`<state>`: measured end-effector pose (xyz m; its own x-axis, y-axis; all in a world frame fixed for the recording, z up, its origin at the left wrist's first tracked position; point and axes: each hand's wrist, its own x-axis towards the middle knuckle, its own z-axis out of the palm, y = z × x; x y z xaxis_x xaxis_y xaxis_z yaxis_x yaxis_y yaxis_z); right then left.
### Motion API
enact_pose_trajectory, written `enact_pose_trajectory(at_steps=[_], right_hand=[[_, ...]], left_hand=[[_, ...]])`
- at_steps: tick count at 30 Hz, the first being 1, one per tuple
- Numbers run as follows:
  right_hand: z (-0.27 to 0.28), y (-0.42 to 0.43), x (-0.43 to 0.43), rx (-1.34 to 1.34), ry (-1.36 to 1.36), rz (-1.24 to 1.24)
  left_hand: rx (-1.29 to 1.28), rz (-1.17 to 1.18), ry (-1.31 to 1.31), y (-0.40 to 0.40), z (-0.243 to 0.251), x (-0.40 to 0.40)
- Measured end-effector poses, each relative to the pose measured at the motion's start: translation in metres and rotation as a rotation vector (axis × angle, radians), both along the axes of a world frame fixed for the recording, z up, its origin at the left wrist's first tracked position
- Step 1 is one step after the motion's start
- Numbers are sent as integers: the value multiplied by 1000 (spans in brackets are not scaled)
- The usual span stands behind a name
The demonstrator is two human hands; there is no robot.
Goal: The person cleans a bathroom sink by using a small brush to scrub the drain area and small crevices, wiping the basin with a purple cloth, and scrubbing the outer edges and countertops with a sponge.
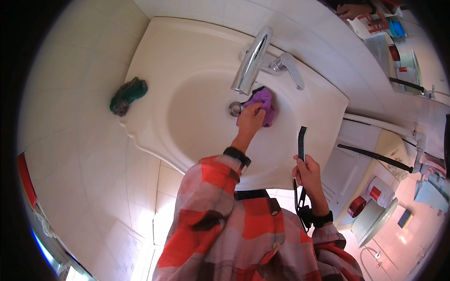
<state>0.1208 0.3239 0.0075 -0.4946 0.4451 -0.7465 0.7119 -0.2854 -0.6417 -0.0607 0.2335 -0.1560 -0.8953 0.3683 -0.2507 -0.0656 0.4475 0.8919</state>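
Note:
My left hand (251,118) grips a crumpled purple cloth (268,114) in the basin of a white ceramic washbasin (197,147). The cloth lies right beside the metal drain plug (235,109), below the spout of a chrome faucet (254,61). Over the basin's front right rim, my right hand (308,172) holds a narrow brush with black bristles (302,142), its head pointing away from me. My right fingers cover the brush's lower part.
A green scouring pad (135,92) and a steel wool ball (120,108) sit on the basin's left rim, by the tiled wall. The faucet lever (294,73) juts out to the right. Beyond stands a washing machine (351,147) with a red tape roll (357,206) and a white tub (375,223).

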Motion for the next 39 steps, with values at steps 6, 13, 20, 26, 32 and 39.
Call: enact_pose_trajectory(at_steps=[6,13,20,26,32,39], right_hand=[[-2,2,-1,32,40,-34],[-5,-3,3,8,16,-68],[-3,-3,2,38,9,-41],[-6,5,11,6,15,-78],[-4,6,9,-19,-10,-78],[-7,15,17,-11,-51,-64]], left_hand=[[62,168,251,-18,-23,-5],[55,184,-143,-7,3,-22],[430,511,-497,-1,-22,-28],[634,396,-535,30,0,-23],[-214,127,293,27,-22,-7],[-589,-371,224,0,7,-38]])
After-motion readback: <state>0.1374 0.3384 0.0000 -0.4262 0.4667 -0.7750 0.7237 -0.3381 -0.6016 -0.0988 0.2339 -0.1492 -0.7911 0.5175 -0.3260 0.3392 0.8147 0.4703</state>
